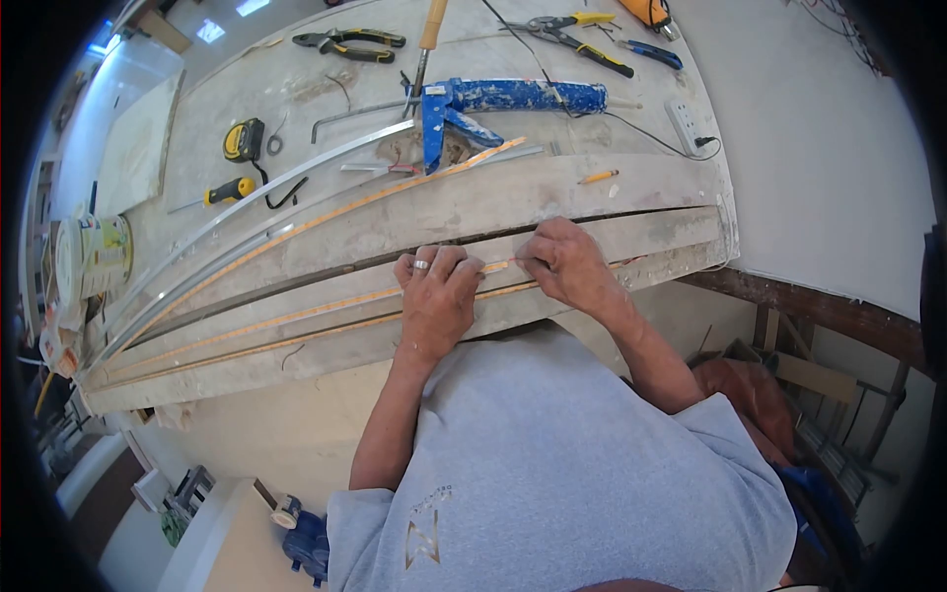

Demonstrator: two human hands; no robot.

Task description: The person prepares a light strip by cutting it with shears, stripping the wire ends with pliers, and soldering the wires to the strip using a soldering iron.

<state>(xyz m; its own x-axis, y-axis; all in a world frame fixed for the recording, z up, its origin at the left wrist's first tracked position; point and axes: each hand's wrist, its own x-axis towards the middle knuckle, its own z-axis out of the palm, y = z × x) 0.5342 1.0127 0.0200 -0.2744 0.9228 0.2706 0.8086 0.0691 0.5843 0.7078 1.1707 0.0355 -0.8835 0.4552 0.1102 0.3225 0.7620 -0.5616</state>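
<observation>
A thin orange-yellow LED strip (296,316) runs along the front boards of the workbench. My left hand (439,296), with a ring on one finger, is closed over this strip near its right end. Just to the right, my right hand (567,261) makes a pinch at the strip's end; a small reddish bit shows at the fingertips, too small to name. Below both hands lies a second orange-edged strip (326,333), parallel to the first. Farther back, another orange strip (375,200) curves beside pale metal profiles (286,185).
Behind the hands lie a blue caulking gun (528,96), a pencil (598,178), pliers (365,44), cutters (572,44), a utility knife (651,52), a tape measure (243,140) and a screwdriver (229,190). A power strip (686,128) sits at right, a bucket (99,255) at left.
</observation>
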